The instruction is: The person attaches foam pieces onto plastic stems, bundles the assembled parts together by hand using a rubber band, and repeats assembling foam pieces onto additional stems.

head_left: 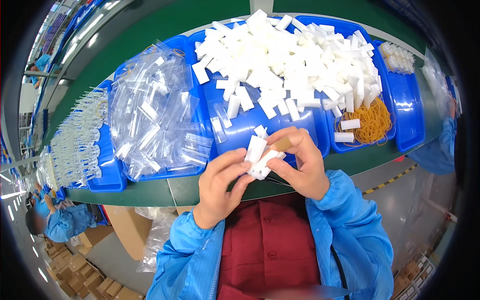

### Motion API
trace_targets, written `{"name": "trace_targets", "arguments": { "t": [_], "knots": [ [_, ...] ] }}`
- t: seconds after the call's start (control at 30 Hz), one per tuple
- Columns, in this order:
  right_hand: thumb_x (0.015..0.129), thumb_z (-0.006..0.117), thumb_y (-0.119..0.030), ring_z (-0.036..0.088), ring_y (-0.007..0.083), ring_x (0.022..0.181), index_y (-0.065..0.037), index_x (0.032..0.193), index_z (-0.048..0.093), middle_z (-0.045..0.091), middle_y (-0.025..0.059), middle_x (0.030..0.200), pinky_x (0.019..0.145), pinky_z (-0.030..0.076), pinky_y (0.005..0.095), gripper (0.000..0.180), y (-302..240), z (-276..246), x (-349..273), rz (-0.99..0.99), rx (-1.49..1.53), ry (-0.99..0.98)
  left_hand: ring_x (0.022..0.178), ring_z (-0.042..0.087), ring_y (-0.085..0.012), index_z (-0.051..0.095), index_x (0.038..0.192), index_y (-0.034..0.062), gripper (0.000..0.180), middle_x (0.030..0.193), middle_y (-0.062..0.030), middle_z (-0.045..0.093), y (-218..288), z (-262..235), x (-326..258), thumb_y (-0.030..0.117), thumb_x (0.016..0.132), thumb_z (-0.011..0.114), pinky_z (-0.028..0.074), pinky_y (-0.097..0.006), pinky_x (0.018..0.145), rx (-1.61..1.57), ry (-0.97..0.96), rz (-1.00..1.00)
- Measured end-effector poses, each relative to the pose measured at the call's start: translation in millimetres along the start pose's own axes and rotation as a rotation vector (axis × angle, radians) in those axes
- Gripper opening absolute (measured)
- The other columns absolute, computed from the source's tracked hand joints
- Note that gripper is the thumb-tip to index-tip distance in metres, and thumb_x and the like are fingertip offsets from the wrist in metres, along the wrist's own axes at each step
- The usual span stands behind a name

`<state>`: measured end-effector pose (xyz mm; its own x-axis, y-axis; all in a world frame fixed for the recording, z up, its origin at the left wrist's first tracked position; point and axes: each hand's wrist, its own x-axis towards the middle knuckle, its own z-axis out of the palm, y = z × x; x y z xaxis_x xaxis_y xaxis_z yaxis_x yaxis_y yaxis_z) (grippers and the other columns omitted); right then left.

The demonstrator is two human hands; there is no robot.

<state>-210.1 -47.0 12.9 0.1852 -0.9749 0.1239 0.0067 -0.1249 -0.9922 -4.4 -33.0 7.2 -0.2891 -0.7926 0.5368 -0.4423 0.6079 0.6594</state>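
A small bunch of white rectangular blocks [256, 147] is held between my two hands above the front edge of the blue tray. My left hand [220, 182] pinches it from the left with thumb and fingertips. From the other side, my right hand [305, 162] grips it, thumb against the lower blocks. A tan band [281, 144] wraps the right index finger. Just beyond the hands, the middle blue tray [250, 132] carries a large heap of white blocks [265, 55]. Two clear plastic pieces [220, 125] lie in it left of the hands.
Left stands a blue tray of clear plastic sleeves [155, 115]; farther left are bundled thin translucent pieces [80, 140]. Orange rubber bands [369, 122] and two white blocks [350, 124] fill the right tray. Beyond it sits another blue tray [406, 105]. Co-workers [67, 220] are at both sides.
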Motion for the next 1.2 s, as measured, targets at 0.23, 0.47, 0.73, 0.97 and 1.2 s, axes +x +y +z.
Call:
{"name": "trace_targets", "arguments": {
  "t": [0.23,0.47,0.73,0.97,1.2],
  "knots": [
    [0.078,0.083,-0.011,0.059,0.0220,0.098,-0.008,0.106,0.064,0.066,0.0039,0.106,0.090,0.045,0.0351,0.033,-11,-26,13,-0.151,-0.218,-0.245,0.112,0.064,-0.0284,0.064,0.117,0.0036,0.047,0.126,-0.0187,0.060,6,-4,3,0.000,0.075,0.084,0.059,-0.033,0.085,-0.195,-0.068,-0.132],
    [0.073,0.084,-0.018,0.058,0.0237,0.095,-0.013,0.088,0.069,0.067,-0.0013,0.095,0.082,0.041,0.0359,0.022,-12,-24,14,-0.396,-0.517,-0.285,0.113,0.064,-0.0270,0.063,0.122,0.0004,0.048,0.127,-0.0188,0.059,0,-1,-4,-0.002,0.077,0.081,0.058,-0.033,0.090,-0.487,-0.062,-0.354],
    [0.072,0.086,-0.009,0.062,0.0255,0.099,-0.010,0.094,0.064,0.063,0.0077,0.108,0.089,0.044,0.0367,0.032,-6,-16,-3,-0.157,-0.285,-0.086,0.112,0.065,-0.0269,0.063,0.121,0.0002,0.050,0.124,-0.0189,0.062,2,1,-1,0.000,0.075,0.083,0.058,-0.034,0.091,-0.558,-0.027,-0.449],
    [0.073,0.086,-0.009,0.059,0.0238,0.101,-0.009,0.102,0.066,0.065,0.0064,0.107,0.092,0.043,0.0363,0.035,-2,-25,6,-0.102,-0.214,-0.194,0.102,0.070,-0.0308,0.065,0.112,0.0023,0.047,0.113,-0.0170,0.070,6,1,4,0.005,0.071,0.088,0.057,-0.036,0.084,-0.206,-0.021,-0.218],
    [0.069,0.089,-0.018,0.058,0.0229,0.100,-0.009,0.100,0.068,0.066,0.0052,0.104,0.086,0.041,0.0354,0.039,-4,-25,7,-0.315,-0.441,-0.302,0.108,0.067,-0.0327,0.066,0.112,0.0060,0.047,0.125,-0.0181,0.064,9,-3,8,0.004,0.070,0.087,0.057,-0.037,0.086,-0.186,-0.122,-0.127]
  ]
}}
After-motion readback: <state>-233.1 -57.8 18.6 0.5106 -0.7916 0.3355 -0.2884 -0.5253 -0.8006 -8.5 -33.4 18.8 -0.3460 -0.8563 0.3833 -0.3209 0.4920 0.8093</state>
